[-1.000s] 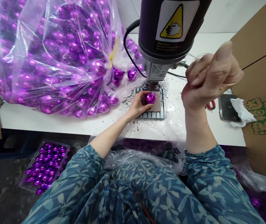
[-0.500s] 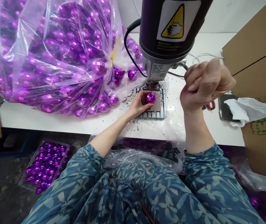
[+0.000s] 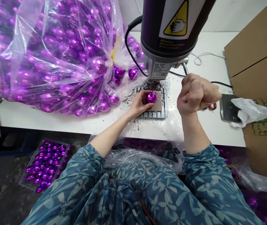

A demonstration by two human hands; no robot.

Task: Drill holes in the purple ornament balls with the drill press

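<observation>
Between the thumb and fingers of my left hand (image 3: 138, 104) is a shiny purple faceted ball (image 3: 151, 98), kept on a brown board (image 3: 157, 107). This board lies on the slotted metal base (image 3: 150, 116) of a drill press (image 3: 150, 42). The drill bit meets the top of the ball or stands just over it; I cannot tell which. My right hand (image 3: 195, 93) is closed in a fist around the end of the press's metal lever (image 3: 185, 68), whose grip is hidden by the fingers. Dark shavings are scattered around the base.
A large clear bag (image 3: 53, 56) of purple balls fills the left of the table. Below it, a clear tub (image 3: 43, 165) holds more balls. On the right are a phone (image 3: 228, 107), a crumpled tissue (image 3: 252, 109), red-handled tool (image 3: 213, 106) and cardboard box (image 3: 257, 72).
My right hand has moved down and left with the lever, which shows more now. My left hand and the ball have stayed in place.
</observation>
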